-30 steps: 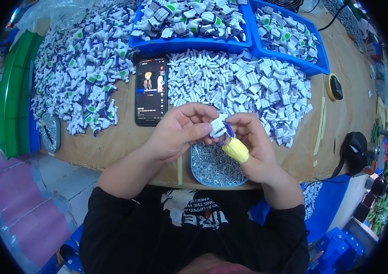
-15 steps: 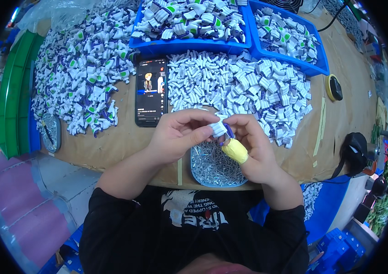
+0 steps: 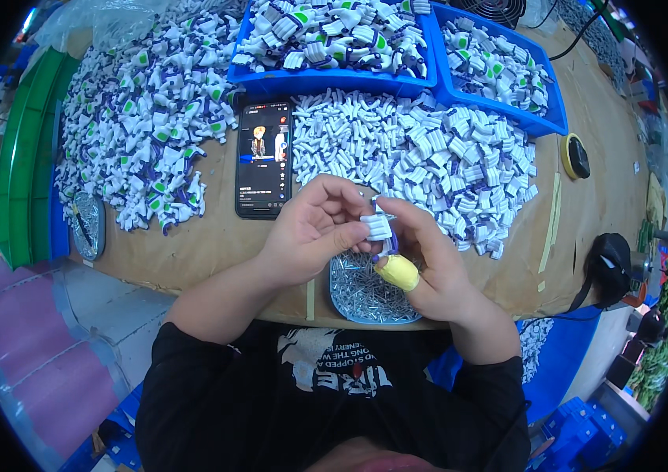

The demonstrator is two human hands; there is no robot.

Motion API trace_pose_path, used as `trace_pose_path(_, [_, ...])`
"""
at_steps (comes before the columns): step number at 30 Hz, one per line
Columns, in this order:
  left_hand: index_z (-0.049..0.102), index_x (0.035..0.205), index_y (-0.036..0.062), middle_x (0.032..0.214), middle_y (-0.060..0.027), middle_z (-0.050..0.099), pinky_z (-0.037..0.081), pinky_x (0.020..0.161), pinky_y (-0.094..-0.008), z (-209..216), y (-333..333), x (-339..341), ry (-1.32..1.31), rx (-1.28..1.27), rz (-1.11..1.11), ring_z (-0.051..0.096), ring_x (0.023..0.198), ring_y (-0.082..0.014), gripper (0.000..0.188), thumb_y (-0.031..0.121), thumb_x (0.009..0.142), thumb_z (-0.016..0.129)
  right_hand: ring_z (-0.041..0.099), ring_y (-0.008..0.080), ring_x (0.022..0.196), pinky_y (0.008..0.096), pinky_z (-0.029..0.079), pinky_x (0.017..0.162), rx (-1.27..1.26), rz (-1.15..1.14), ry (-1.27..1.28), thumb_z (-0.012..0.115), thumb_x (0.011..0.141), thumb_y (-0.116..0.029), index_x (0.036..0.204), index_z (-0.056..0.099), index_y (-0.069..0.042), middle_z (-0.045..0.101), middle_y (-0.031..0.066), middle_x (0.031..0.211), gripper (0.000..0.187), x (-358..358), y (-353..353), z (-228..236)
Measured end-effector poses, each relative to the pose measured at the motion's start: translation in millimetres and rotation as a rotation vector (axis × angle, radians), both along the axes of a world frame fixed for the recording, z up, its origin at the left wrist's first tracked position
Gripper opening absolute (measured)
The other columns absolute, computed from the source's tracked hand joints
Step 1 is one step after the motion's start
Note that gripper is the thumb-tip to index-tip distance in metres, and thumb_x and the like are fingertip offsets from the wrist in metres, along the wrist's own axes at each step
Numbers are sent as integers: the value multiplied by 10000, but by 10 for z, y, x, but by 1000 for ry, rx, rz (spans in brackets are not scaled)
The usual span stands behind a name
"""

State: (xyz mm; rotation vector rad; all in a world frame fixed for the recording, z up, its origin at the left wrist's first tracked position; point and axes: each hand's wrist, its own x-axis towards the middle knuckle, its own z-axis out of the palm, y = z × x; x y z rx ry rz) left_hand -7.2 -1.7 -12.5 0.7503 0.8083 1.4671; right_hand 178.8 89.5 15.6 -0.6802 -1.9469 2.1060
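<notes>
My left hand [image 3: 309, 232] pinches a small white ridged plastic piece, shaped like a set of toy fingers [image 3: 378, 228], between thumb and fingertips. Against its right side, my right hand [image 3: 440, 271] grips a small part with purple edging [image 3: 394, 240], mostly hidden by the fingers. A yellow wrap [image 3: 398, 273] covers the right thumb. Both hands meet above a shallow tray [image 3: 381, 321] filled with thin metal pins [image 3: 369, 295]. Just beyond the hands spreads a heap of loose white ridged pieces [image 3: 436, 149].
A lit phone [image 3: 262, 185] lies left of the heap. Farther left is a pile of white, purple and green toy parts [image 3: 153, 118]. Two blue bins [image 3: 334, 81] of similar parts stand behind. A tape roll [image 3: 575, 156] and black pouch [image 3: 609, 267] lie right; another pin tray [image 3: 88, 228] sits left.
The right fingers have opened a little from the white piece, and the yellow-wrapped thumb has shifted slightly left and down. The left hand keeps its pinch.
</notes>
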Motion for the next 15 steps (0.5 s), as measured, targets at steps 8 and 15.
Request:
trace_pose_path(8, [412,1139,23,1054,-91,515,516,775,-259,-32,5,50,-16,7,-35,577,928,-124,322,-42,874,584,588,121,763,248,463,639,214,-126,206,639,848,-53,1228,534,-63,614,83,1033,394,-8,-2,-153])
trace_pose_path(15, [526,1074,1,963,-50,551,484,736,-233,9,-2,22,116,-57,-126,557,857,-86,171,115,949,543,581,148,953,271,459,816,164,-72,156,709,798,-9,1176,524,0,600,93,1043,421,-6,14,-80])
